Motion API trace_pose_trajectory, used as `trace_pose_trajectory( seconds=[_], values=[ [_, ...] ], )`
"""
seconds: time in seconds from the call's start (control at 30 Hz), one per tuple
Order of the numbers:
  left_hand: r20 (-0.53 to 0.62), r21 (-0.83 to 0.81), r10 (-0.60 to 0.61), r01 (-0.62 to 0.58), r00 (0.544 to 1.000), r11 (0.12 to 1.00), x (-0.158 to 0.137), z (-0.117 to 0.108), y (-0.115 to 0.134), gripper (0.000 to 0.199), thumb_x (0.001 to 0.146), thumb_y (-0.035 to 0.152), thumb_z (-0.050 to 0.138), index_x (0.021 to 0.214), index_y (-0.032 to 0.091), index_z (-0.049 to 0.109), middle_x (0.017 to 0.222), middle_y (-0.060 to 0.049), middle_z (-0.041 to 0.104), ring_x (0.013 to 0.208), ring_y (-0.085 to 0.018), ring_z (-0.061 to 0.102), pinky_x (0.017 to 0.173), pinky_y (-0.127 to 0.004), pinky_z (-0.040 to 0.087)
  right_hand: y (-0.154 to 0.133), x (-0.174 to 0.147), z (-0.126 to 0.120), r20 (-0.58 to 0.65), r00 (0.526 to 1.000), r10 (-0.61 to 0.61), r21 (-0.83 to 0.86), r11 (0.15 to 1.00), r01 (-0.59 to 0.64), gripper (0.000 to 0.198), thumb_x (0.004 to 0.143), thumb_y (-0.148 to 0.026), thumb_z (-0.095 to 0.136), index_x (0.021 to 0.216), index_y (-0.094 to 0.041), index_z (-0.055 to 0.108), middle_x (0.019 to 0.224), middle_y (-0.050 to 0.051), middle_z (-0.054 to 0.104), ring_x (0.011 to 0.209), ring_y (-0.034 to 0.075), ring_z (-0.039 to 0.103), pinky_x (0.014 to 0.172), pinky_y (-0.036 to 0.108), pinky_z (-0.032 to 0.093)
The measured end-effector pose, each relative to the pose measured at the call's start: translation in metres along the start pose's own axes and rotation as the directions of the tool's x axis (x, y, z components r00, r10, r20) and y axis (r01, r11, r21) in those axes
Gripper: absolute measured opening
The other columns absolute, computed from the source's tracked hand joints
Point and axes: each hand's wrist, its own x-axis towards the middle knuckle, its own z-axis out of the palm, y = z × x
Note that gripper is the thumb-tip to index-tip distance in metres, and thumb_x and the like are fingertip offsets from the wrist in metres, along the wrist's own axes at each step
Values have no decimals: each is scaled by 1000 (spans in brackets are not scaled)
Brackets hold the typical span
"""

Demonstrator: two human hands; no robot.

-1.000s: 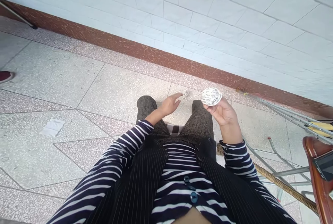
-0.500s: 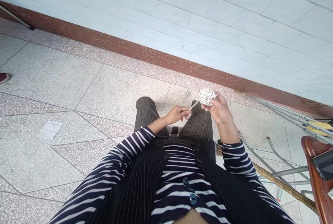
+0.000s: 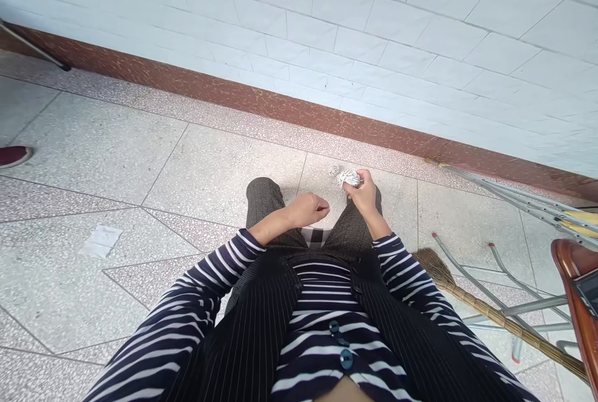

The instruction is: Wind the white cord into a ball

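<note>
Speckled terrazzo floor (image 3: 93, 134) runs up to a red-brown skirting strip (image 3: 224, 87) under a white tiled wall (image 3: 374, 22). Seated over it, the person holds both hands above the knees of dark tweed trousers (image 3: 264, 199).

At the right hand (image 3: 362, 193) the fingers are curled tight around a white ball of string (image 3: 349, 177) — only its upper part peeks out past the knuckles, above the right knee. A thin strand seems to run from the ball toward the left hand (image 3: 308, 209), though it is too fine to follow. That left hand is drawn in with the fingertips pressed together as if pinching; whether the strand actually sits between them cannot be told. The two hands are near each other but apart.

Just beyond the ball, a small pale tangled lump (image 3: 332, 169) lies on the floor. Striped navy-and-white sleeves (image 3: 205, 277) lead back to a dark pinstriped vest (image 3: 261, 327).

Farther out — on the right, a straw broom (image 3: 490, 308) lies across the floor beside a metal frame (image 3: 509, 308), with crutches (image 3: 523, 199) leaning along the wall and a wooden chair edge (image 3: 577, 302) at the picture's border. On the left lie a scrap of white paper (image 3: 100, 241) and a dark red shoe (image 3: 14, 156).
</note>
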Motion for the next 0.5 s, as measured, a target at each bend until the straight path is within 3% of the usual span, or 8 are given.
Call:
trace_pose_trajectory(
  seconds=[0.17,0.3,0.4,0.5],
  values=[
    [102,-169,-73,89,992,982,-3,-13,-7,34,88,27,49,55,15,49,55,2,53,51,-8,40,56,-24,27,-17,13,-14,-178,978,112,376,926,-38,47,65,-29,75,103,-24,47,101,0,62,54,10,61,46,24,48],
    [92,-284,-165,185,982,941,-5,-21,-15,32,89,36,50,67,15,61,59,1,60,54,-10,44,58,-23,33,-39,21,-30,-176,976,131,562,827,-9,42,68,-31,74,99,-26,46,97,-2,63,57,10,62,48,23,48],
    [98,-329,-151,175,984,928,-6,-24,-9,31,90,38,51,73,14,63,61,1,60,56,-10,45,59,-23,34,-48,24,-37,-172,983,61,523,852,38,43,70,-32,72,103,-26,46,101,-1,63,58,10,61,48,23,46],
    [86,-287,-44,67,995,956,-6,-30,7,36,92,35,50,63,15,55,59,2,54,56,-9,42,58,-23,32,-45,23,-35,-143,989,-42,253,964,78,45,68,-28,74,105,-26,49,106,1,63,64,12,62,52,25,46]
  ],
)
